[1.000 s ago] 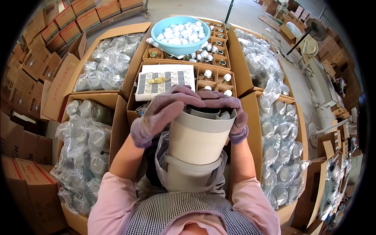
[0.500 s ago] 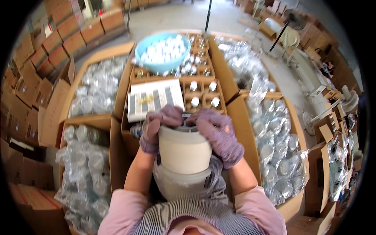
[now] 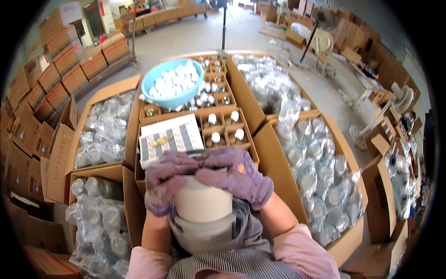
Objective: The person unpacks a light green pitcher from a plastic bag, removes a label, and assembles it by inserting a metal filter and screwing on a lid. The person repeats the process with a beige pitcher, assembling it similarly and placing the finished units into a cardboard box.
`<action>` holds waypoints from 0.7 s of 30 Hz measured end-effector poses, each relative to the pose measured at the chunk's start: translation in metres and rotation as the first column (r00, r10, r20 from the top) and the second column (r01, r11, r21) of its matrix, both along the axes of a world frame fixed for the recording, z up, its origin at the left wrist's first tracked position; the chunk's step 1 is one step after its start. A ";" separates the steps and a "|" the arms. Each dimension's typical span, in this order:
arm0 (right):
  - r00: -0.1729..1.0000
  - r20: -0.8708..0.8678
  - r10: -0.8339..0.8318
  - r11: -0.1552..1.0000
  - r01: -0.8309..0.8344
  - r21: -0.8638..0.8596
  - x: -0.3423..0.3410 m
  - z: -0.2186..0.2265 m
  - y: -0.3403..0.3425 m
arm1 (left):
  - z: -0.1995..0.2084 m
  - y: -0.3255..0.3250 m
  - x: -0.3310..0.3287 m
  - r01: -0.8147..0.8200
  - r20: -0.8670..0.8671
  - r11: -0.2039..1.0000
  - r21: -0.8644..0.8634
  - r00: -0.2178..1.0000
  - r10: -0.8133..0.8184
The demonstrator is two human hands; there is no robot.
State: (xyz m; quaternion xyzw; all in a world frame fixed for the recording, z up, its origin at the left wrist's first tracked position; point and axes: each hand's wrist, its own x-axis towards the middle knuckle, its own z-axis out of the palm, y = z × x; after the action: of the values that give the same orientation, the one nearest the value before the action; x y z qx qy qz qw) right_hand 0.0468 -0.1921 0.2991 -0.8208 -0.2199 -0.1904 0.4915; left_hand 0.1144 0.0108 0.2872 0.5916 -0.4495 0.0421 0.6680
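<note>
A pale grey-white cylindrical container (image 3: 203, 200) rests against my lap, its near part in a thin clear plastic bag (image 3: 239, 223). My left hand (image 3: 167, 179), in a purple knit glove, is curled round its far left rim. From the right, my right hand (image 3: 237, 174), gloved alike, grips the same rim with the thumb laid across the top. A dark ring-like edge (image 3: 196, 152) shows between my fingertips; what they pinch there is hidden. Just beyond my hands lies a white and grey printed cardboard sheet (image 3: 171, 138) with a small yellowish piece (image 3: 160, 141) on it.
Past the sheet, a divided carton (image 3: 223, 131) holds white-capped bottles. A light blue basin (image 3: 147, 95) of white caps sits on another divided carton. Cartons of plastic-wrapped clear jars flank me at left (image 3: 102, 200) and right (image 3: 320, 172). A standing fan (image 3: 320, 21) is far right.
Both hands and the container have shifted left and lower in view. My fingers now reach further over the container's rim, the right thumb across its top. The whole view has tilted.
</note>
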 end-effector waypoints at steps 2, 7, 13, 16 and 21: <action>0.992 0.102 -0.080 0.980 0.097 -0.173 -0.008 0.019 0.002 | 0.002 -0.004 0.006 -0.007 -0.016 1.000 0.017 1.000 0.008; 0.962 0.249 0.115 0.957 -0.040 -0.286 -0.022 0.024 -0.017 | 0.011 -0.002 -0.001 0.050 -0.032 0.998 -0.044 0.998 -0.052; 0.921 -0.027 0.388 0.922 -0.388 0.009 -0.041 0.059 -0.049 | -0.030 -0.024 -0.020 0.250 -0.496 0.899 -0.359 0.765 -0.410; 0.973 -0.196 0.120 0.980 -0.084 0.182 -0.038 0.030 -0.055 | -0.039 -0.029 -0.032 0.217 -0.446 0.976 -0.005 0.873 -0.197; 0.989 -0.122 0.090 0.895 -0.026 0.445 -0.042 -0.019 -0.082 | -0.027 -0.047 -0.065 0.114 -0.436 0.993 0.001 0.894 -0.102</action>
State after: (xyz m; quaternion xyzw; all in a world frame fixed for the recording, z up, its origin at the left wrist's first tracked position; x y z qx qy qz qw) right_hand 0.0047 -0.2745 0.2796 -0.6921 -0.1607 -0.1629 0.6846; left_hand 0.0489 -0.0365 0.2600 0.5689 -0.3219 -0.1342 0.7448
